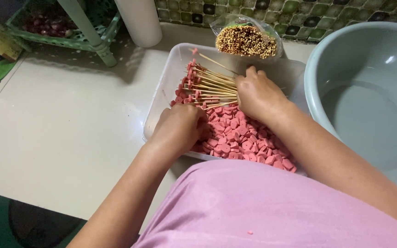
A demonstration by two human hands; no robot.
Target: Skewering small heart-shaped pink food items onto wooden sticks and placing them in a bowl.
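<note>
Two hands: both work inside one clear plastic tray (161,98) on the pale floor (60,138), seen from above.
Left hand (178,126): curled down onto the heap of pink sausage slices (242,140) at the tray's near left side; fingers bent and closed among the slices, but what they pinch is hidden under the hand, so I cannot tell.
Right hand (258,94): closed around the blunt ends of a fan of bamboo skewers (212,87), knuckles up, the fingers wrapped over the bundle.
Skewers: they lie across the far half of the tray, tips pointing left, each tip carrying pink slices (189,82) already threaded on.
Sausage slices: loose, round, filling the near half of the tray between the two wrists.
Spare sticks: a clear bag of unused skewers (246,41) lies at the tray's far edge, ends facing the camera.
Basin: a large grey-green basin (345,59) sits just to the right, touching or nearly touching the tray; the right forearm crosses in front of its rim.
Behind: a white cylinder (138,20), a pale green rack leg (90,34), a green basket (83,43) of dark red bulbs, a tiled wall (299,14).
Foreground: a pink shirt (272,211) hides the tray's near edge.
</note>
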